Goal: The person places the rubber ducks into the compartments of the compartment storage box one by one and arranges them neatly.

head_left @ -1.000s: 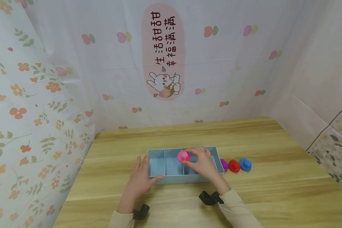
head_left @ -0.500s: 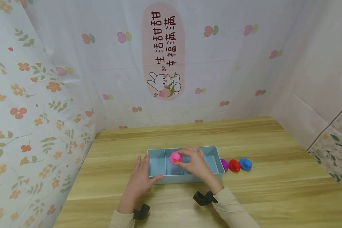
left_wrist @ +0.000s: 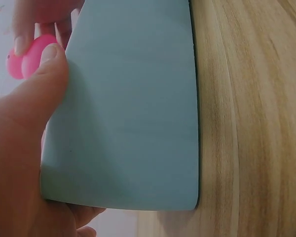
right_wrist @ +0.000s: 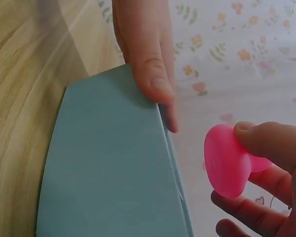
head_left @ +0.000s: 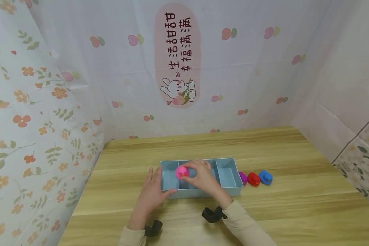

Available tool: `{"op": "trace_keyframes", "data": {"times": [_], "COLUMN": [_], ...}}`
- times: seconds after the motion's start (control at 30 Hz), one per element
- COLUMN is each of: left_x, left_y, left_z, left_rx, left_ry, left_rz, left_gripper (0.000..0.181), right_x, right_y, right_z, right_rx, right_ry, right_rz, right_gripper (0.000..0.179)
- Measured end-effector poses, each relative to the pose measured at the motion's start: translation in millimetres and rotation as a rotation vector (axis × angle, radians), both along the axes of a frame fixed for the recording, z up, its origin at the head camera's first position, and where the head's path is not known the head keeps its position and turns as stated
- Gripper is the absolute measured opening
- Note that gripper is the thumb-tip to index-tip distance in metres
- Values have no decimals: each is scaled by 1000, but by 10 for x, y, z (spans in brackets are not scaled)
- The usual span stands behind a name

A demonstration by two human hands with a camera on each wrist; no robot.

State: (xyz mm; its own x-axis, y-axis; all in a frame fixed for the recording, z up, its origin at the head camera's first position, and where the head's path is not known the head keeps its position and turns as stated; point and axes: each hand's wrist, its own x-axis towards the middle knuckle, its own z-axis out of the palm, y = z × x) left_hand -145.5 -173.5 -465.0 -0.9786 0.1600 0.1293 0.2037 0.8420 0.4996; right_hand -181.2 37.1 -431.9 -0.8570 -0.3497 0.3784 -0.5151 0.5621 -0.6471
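Observation:
In the head view, a light-blue divided box (head_left: 203, 193) stands on the wooden table. My left hand (head_left: 153, 188) rests on its left corner, fingers straight along the left end and thumb lying along the front rim. My right hand (head_left: 202, 176) pinches a pink rubber duck (head_left: 182, 172) between thumb and fingers, above the box near the leftmost divider. The right wrist view shows the duck (right_wrist: 228, 160) held beside the box's rim, the thumb on one side and fingers on the other. In the left wrist view the box's outer wall (left_wrist: 128, 113) fills the middle.
Right of the box, a purple duck (head_left: 243, 178), a red duck (head_left: 253, 179) and a blue duck (head_left: 265, 177) sit in a row. The purple one is partly hidden by the box's end. Patterned cloth (head_left: 126, 85) hangs behind the wooden table (head_left: 295, 201) and at its sides.
My right hand has carried the pink duck leftward over the box, from the middle divider to near the leftmost one. My left hand has stayed at the box's corner.

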Motion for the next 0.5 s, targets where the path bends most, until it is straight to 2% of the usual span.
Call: {"op": "trace_keyframes", "data": {"times": [0.5], "left_x": [-5], "left_y": [-7], "left_z": [-16], "left_rx": [-8], "left_ry": [29], "left_rz": [-5], "left_gripper": [106], "right_x": [-81], "right_y": [-212], "right_z": [61], "right_rx": [-6], "right_ry": [-30], "right_rz": [9], "right_gripper": [32]}}
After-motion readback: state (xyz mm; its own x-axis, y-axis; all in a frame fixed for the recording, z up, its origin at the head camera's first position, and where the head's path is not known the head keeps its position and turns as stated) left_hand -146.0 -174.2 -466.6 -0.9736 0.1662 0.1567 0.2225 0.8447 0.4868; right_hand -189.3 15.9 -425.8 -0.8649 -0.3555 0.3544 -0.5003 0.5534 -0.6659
